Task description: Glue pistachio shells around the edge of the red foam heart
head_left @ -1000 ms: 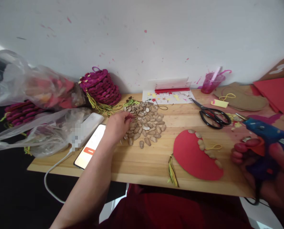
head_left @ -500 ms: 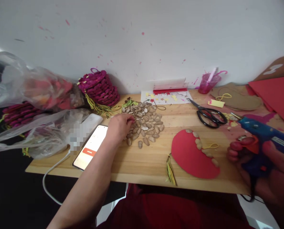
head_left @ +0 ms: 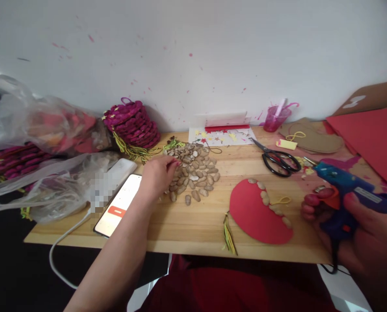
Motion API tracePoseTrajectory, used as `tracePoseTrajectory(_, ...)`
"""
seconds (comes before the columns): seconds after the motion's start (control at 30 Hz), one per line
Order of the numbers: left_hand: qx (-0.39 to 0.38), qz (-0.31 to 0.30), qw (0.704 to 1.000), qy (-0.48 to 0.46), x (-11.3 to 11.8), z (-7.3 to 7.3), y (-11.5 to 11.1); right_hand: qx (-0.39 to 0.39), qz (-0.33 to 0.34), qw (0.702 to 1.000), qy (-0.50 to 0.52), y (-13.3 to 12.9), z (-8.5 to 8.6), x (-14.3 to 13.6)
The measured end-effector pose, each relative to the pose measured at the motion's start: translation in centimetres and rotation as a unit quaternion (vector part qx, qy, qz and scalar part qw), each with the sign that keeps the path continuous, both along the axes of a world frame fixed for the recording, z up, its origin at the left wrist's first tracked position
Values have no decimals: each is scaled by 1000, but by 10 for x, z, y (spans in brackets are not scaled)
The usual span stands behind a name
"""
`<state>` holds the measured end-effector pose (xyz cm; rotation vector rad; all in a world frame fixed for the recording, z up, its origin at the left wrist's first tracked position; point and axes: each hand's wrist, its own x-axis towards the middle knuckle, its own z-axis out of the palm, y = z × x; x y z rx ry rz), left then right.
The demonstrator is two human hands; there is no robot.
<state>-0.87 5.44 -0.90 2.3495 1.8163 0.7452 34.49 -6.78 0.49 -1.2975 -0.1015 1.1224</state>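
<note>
Bare worktop (head_left: 186, 225) is stretching left of the red cutout (head_left: 253, 212), a yellow-green tassel (head_left: 228, 236) lying in the way at the cutout's edge. Beyond the cutout, another open lane is running between the shells (head_left: 198, 169), which the left hand (head_left: 156, 177) is crowding, and the black-handled scissors (head_left: 274, 153). To the cutout's right, the glue gun (head_left: 347, 180) in the right hand (head_left: 365, 238) is blocking passage over the worktop.

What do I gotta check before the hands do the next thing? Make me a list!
1. Right hand holding the glue gun: ok.
2. Nozzle apart from the red card: ok.
3. Left hand at the pile of tan shells: ok.
4. A shell pinched in its fingers: cannot tell, fingertips unclear.
5. Scissors apart from both hands: ok.
6. Glue gun hot: cannot tell.
</note>
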Motion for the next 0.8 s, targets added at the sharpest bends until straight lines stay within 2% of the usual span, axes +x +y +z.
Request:
tracePoseTrajectory(0.13,-10,-84,995,-52,8,-6,-1,7,2,1000,11,1,1,0)
tracePoseTrajectory(0.3,-15,-128,991,-43,15,-14,1,21,21,999,-19,-2,-8,7)
tracePoseTrajectory(0.43,-17,-112,991,-64,18,-12,0,48,67,995,-51,-2,-12,9)
tracePoseTrajectory(0.53,-83,-72,977,-185,18,-6,-1,45,71,995,-59,-1,-14,9)
tracePoseTrajectory(0.6,-169,-61,928,-326,17,-2,-2,48,74,994,-68,-1,-17,11)
tracePoseTrajectory(0.7,-280,-61,808,-515,14,3,-3,60,93,991,-81,-4,-24,17)
tracePoseTrajectory(0.77,-325,-59,741,-584,13,5,-3,63,114,986,-106,-6,-29,20)
tracePoseTrajectory(0.8,-344,-59,718,-603,12,6,-4,65,130,981,-128,-7,-30,21)
